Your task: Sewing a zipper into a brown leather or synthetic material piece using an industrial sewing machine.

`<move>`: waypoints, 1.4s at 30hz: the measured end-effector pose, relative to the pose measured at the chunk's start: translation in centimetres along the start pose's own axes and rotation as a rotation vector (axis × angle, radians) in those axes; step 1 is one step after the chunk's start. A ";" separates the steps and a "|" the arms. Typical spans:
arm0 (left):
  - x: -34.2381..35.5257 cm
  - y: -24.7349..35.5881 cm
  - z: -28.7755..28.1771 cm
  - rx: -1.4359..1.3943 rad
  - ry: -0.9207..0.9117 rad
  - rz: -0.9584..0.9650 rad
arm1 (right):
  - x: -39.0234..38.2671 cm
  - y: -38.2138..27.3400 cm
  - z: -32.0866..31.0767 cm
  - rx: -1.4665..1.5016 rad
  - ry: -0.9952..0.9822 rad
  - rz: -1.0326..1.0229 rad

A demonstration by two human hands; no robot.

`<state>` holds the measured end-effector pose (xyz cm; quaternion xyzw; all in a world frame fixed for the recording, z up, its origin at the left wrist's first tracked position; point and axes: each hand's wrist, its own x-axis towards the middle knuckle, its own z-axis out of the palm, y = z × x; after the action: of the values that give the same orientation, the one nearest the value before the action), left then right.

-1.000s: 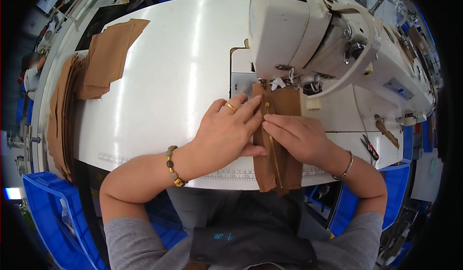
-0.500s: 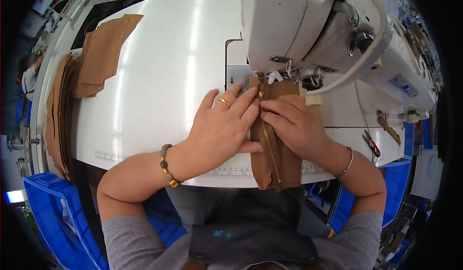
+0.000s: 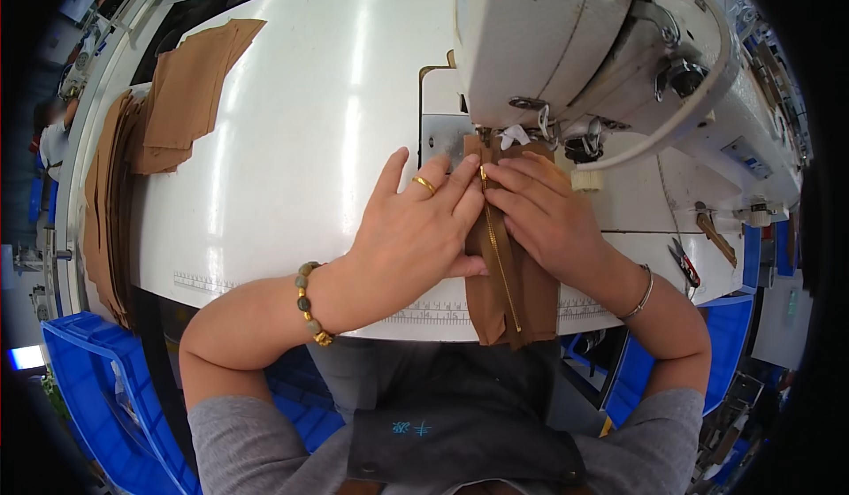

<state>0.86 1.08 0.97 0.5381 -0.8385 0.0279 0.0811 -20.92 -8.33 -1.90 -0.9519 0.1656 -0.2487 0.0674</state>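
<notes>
Head view: brown fabric (image 3: 538, 309) with a gold zipper (image 3: 497, 256) along it lay right of centre in the frame, upper end at the presser foot (image 3: 483, 136) of the white sewing machine (image 3: 531, 44), lower end at the front edge of the tabletop (image 3: 283, 159). Left hand (image 3: 411, 221) rested along the zipper's left side, fingers spread, apparently pressing, gripping nothing. Right hand (image 3: 553, 221) lay on the right side, fingers together and bent; could not tell whether they pinched or only pressed. Progress, by judgement: zipper and cloth were lined up at the foot; most of the zipper's length lay short of it, likely not yet passed through. Stitches too small to confirm. Stacked brown pieces (image 3: 110, 221) stood at far left, snips (image 3: 685, 265) at right.
</notes>
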 end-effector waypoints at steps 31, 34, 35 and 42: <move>0.2 -0.5 0.9 -0.018 0.102 -0.007 | -0.5 -0.8 0.0 -0.064 -0.047 0.080; 0.4 -0.6 0.8 -0.024 0.110 0.003 | -0.5 -0.8 0.0 -0.068 -0.056 0.074; 0.4 -0.7 0.8 -0.037 0.116 0.016 | -0.5 -0.8 -0.1 -0.066 -0.056 0.074; 1.1 -1.3 0.9 -0.073 0.143 0.109 | -0.8 -1.3 -0.7 -0.116 -0.108 0.087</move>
<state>1.49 -0.59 0.20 0.4852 -0.8590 0.0397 0.1587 -21.58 -6.89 -1.35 -0.9581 0.2172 -0.1839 0.0317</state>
